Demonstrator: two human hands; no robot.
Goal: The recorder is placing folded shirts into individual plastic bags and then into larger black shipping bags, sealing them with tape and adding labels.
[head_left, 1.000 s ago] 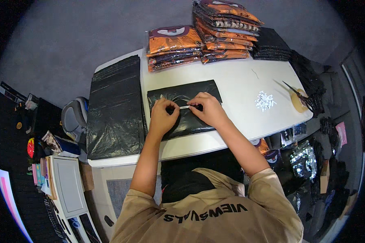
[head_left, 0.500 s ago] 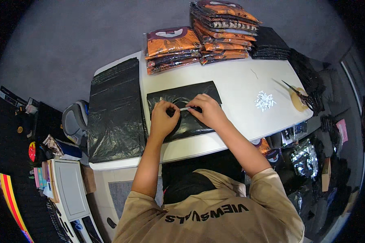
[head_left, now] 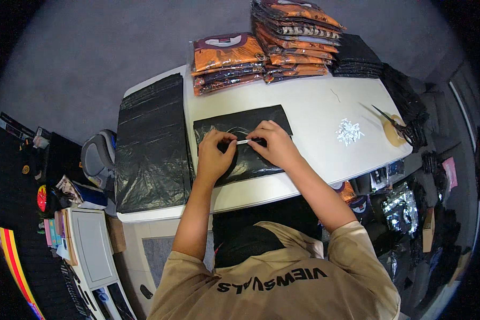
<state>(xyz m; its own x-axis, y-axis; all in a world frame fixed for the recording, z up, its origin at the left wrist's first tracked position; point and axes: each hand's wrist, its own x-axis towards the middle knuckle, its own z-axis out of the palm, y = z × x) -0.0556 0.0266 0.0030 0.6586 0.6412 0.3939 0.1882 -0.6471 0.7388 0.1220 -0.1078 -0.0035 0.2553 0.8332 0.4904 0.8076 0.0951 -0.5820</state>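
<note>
- At far left stood a white cabinet (head_left: 92, 245), with a grey chair (head_left: 95, 154) behind it, near the end of the white surface (head_left: 309, 120).
- A broad pile of flat black bags (head_left: 152, 144) covered the surface's left end.
- A low stack of orange garments (head_left: 226, 54) in clear wrap sat at the back edge.
- The left hand (head_left: 215, 154) pinched the left end of a thin white strip (head_left: 242, 142) between thumb and fingers.
- That strip lay over the middle of a black plastic package (head_left: 250, 162), flat in front of the person; both hands hid parts of it.
- The right hand (head_left: 273, 144) pinched the strip's other end.
- Behind, touching the low stack, rose a taller orange stack (head_left: 298, 45), then a dark folded pile (head_left: 356, 57) beside it.
- A short thread (head_left: 335, 95) and a heap of small white pieces (head_left: 349, 132) lay right of the package, well apart from it.
- Near the right edge, scissors (head_left: 393, 125) rested across a tape roll (head_left: 392, 138), partly covering it.
- Shiny wrapped bundles (head_left: 400, 213) crowded the area beyond.
</note>
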